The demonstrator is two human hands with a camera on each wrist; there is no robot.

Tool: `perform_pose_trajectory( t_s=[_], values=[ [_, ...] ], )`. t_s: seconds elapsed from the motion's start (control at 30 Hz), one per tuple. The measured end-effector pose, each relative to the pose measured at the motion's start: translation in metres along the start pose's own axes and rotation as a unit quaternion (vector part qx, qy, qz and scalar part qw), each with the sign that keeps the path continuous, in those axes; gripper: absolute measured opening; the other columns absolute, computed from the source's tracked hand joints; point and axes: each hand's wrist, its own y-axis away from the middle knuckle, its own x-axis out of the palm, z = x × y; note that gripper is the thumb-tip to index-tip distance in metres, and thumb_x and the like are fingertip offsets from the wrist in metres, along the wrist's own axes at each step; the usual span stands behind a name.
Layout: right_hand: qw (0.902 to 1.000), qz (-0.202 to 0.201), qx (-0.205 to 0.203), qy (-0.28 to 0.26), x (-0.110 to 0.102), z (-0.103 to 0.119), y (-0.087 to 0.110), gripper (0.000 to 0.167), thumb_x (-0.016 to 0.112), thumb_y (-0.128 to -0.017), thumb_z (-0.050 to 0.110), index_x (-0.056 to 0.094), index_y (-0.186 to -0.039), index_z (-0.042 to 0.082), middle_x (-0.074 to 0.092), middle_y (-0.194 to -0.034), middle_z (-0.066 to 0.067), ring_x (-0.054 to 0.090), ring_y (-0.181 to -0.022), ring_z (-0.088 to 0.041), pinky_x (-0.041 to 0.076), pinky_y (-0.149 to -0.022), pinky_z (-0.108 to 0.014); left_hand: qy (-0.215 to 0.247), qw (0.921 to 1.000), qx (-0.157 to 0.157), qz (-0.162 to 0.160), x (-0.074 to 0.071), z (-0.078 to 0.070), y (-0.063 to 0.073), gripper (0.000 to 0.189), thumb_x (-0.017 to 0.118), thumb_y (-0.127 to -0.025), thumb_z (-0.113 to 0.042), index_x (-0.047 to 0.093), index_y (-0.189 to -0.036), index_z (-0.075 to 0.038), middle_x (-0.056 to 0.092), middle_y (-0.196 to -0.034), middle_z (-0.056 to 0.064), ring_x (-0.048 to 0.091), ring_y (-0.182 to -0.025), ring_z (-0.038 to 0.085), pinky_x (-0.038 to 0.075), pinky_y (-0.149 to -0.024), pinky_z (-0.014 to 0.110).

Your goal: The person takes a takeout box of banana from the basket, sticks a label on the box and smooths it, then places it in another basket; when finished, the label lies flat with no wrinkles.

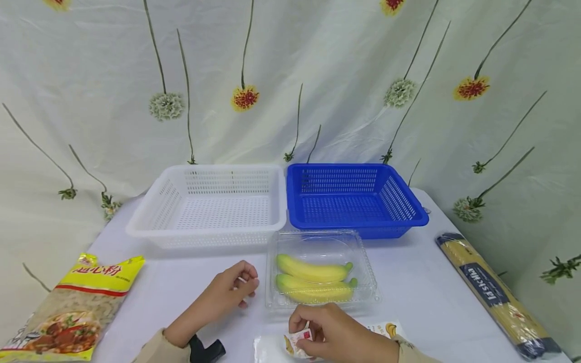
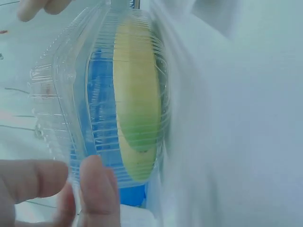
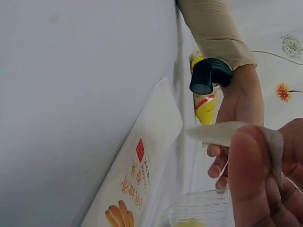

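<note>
A small white label (image 1: 294, 344) with a banana picture and a red mark is pinched between the thumb and fingers of my right hand (image 1: 342, 333). From the right wrist camera the label (image 3: 222, 133) looks bent. My left hand (image 1: 229, 286) hovers left of a clear plastic box (image 1: 327, 244), fingers loosely bent and holding nothing. Two yellow bananas (image 1: 313, 268) with green tips lie side by side in the box, its lid down. A white printed sheet (image 3: 161, 116) with banana pictures lies flat on the table below my right hand, which partly hides it in the head view.
Behind the box stand a white basket (image 1: 206, 233) and a blue basket (image 1: 360, 225), side by side. At the left lies a yellow-topped bag of pasta (image 1: 77, 312). A long pack of spaghetti (image 1: 497, 297) lies along the right edge. A flower-print cloth (image 1: 336, 75) hangs behind.
</note>
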Motion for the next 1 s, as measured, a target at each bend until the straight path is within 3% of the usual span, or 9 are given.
perform_pose_trajectory(
  t_s=[0.07, 0.17, 0.3, 0.4, 0.53, 0.73, 1.0],
  values=[
    [0.9999, 0.006, 0.014, -0.003, -0.002, 0.001, -0.001, 0.023, 0.075, -0.098, -0.002, 0.067, -0.115, 0.011, 0.073, -0.100, 0.002, 0.057, -0.082, 0.009, 0.057, -0.065, -0.017, 0.026, 0.9989, 0.006, -0.038, 0.003, -0.002, -0.005, 0.025, 0.064, -0.108, -0.009, 0.056, -0.128, 0.003, 0.064, -0.120, 0.019, 0.070, -0.100, 0.028, 0.063, -0.071, 0.031],
    [0.9984, 0.017, 0.049, -0.023, -0.005, 0.004, -0.003, 0.028, 0.072, -0.098, -0.002, 0.066, -0.123, 0.010, 0.070, -0.100, 0.008, 0.058, -0.085, 0.007, 0.057, -0.067, -0.018, 0.055, 0.9964, 0.020, -0.061, 0.006, -0.005, -0.010, 0.041, 0.064, -0.108, -0.010, 0.048, -0.144, 0.003, 0.053, -0.145, 0.028, 0.066, -0.121, 0.039, 0.064, -0.083, 0.035],
    [0.9984, 0.015, 0.049, -0.023, -0.009, 0.006, -0.006, 0.034, 0.069, -0.095, -0.006, 0.071, -0.127, 0.006, 0.069, -0.100, 0.009, 0.057, -0.086, 0.006, 0.057, -0.070, -0.019, 0.083, 0.9948, 0.030, -0.051, 0.009, -0.007, -0.015, 0.063, 0.068, -0.107, -0.015, 0.037, -0.160, -0.005, 0.035, -0.163, 0.034, 0.051, -0.141, 0.053, 0.062, -0.096, 0.044],
    [0.9997, -0.002, 0.022, -0.008, -0.012, 0.007, -0.007, 0.033, 0.067, -0.093, -0.009, 0.076, -0.122, 0.004, 0.071, -0.101, 0.004, 0.059, -0.089, 0.006, 0.059, -0.073, -0.019, 0.102, 0.9938, 0.031, -0.029, 0.010, -0.007, -0.019, 0.074, 0.070, -0.105, -0.016, 0.031, -0.167, -0.012, 0.025, -0.169, 0.035, 0.040, -0.148, 0.058, 0.060, -0.099, 0.051],
    [0.9986, -0.025, 0.020, -0.043, -0.018, 0.006, -0.009, 0.025, 0.066, -0.095, -0.007, 0.078, -0.111, 0.006, 0.073, -0.101, 0.001, 0.062, -0.091, 0.003, 0.060, -0.075, -0.023, 0.110, 0.9937, 0.015, -0.011, 0.012, -0.011, -0.024, 0.079, 0.072, -0.103, -0.018, 0.030, -0.169, -0.018, 0.020, -0.172, 0.033, 0.036, -0.150, 0.060, 0.060, -0.097, 0.055],
    [0.9928, -0.053, 0.032, -0.103, -0.025, 0.007, -0.014, 0.014, 0.068, -0.097, -0.006, 0.074, -0.100, 0.006, 0.076, -0.098, -0.003, 0.067, -0.095, 0.000, 0.063, -0.076, -0.029, 0.111, 0.9934, -0.029, -0.009, 0.018, -0.017, -0.030, 0.088, 0.079, -0.096, -0.024, 0.032, -0.170, -0.024, 0.017, -0.174, 0.033, 0.035, -0.149, 0.063, 0.061, -0.088, 0.055],
    [0.9902, -0.067, 0.055, -0.109, -0.045, 0.003, -0.023, 0.005, 0.070, -0.099, 0.000, 0.075, -0.099, 0.001, 0.077, -0.098, -0.005, 0.065, -0.090, -0.004, 0.059, -0.071, -0.025, 0.098, 0.9947, -0.026, 0.013, 0.018, -0.021, -0.041, 0.097, 0.081, -0.091, -0.020, 0.028, -0.172, -0.025, 0.014, -0.174, 0.033, 0.031, -0.148, 0.068, 0.062, -0.074, 0.048]
  ],
)
